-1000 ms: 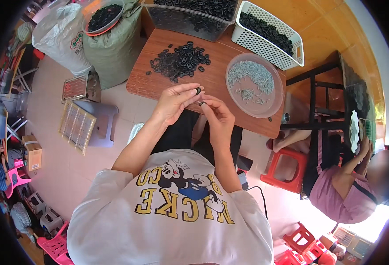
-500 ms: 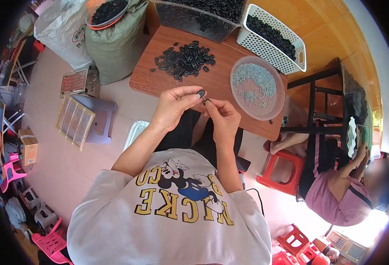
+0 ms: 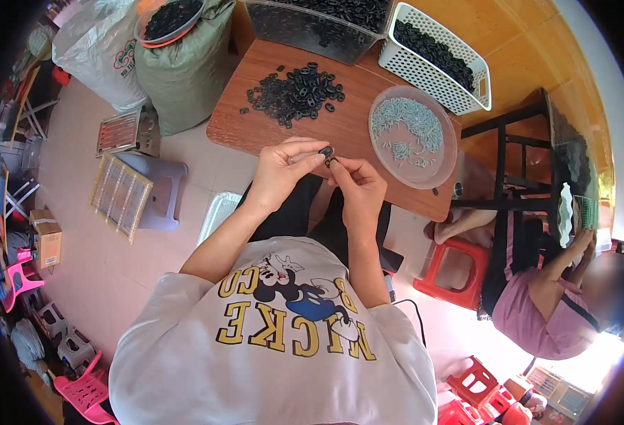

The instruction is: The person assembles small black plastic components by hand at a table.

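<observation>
Watching from afar, I have the left hand (image 3: 278, 177) in a narrow grip, thumb and fingers pinching a black link (image 3: 326, 151); the right hand (image 3: 361, 188) pinches a small dark part (image 3: 329, 162) just below it; at this size I cannot tell whether the two touch; both hands are raised at the near edge of the counter (image 3: 358, 106); a pile of links (image 3: 301, 92) lies beyond the left hand, and a dish (image 3: 448, 152) of pins (image 3: 421, 124) stands beyond the right.

For clean work here, I would hold the link by its rim, leaving its face clear; steady it with the left and align finely with the right; press lightly and squarely, since pieces this small could twist or slip.
</observation>
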Action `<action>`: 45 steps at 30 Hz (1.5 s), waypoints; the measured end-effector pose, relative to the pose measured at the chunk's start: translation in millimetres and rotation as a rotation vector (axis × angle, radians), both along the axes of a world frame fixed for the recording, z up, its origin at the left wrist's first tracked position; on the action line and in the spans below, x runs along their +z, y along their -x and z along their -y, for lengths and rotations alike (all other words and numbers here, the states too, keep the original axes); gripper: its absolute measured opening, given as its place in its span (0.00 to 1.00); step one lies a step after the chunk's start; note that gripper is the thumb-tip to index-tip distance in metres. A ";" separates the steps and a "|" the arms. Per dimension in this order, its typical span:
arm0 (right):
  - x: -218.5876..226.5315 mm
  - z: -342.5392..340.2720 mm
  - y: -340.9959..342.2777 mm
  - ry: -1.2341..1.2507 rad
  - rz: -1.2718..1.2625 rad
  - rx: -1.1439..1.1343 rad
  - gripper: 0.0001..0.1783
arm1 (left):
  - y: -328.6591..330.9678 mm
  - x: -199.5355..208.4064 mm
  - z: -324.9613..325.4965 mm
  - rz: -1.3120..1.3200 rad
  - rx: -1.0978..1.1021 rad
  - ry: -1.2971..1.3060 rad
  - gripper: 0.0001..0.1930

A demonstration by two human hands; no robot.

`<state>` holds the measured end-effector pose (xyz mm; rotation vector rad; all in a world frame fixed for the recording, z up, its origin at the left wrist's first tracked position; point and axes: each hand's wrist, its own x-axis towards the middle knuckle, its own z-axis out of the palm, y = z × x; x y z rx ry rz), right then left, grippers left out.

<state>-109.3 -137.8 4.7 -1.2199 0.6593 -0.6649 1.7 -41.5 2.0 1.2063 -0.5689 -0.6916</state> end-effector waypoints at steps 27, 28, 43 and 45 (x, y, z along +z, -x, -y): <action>-5.2 -6.8 3.1 0.025 0.010 0.033 0.18 | 2.7 -0.4 -6.3 0.179 -0.085 -0.152 0.12; -5.4 -7.1 2.7 0.025 0.009 0.033 0.18 | 2.8 -0.4 -6.3 0.204 -0.086 -0.149 0.12; -14.1 -12.4 1.5 -0.095 0.066 0.037 0.17 | -7.3 -6.5 -10.6 0.280 -0.164 -0.162 0.15; -18.6 -12.2 0.5 -0.104 0.077 0.019 0.17 | -6.3 -6.5 -11.4 0.270 -0.164 -0.144 0.15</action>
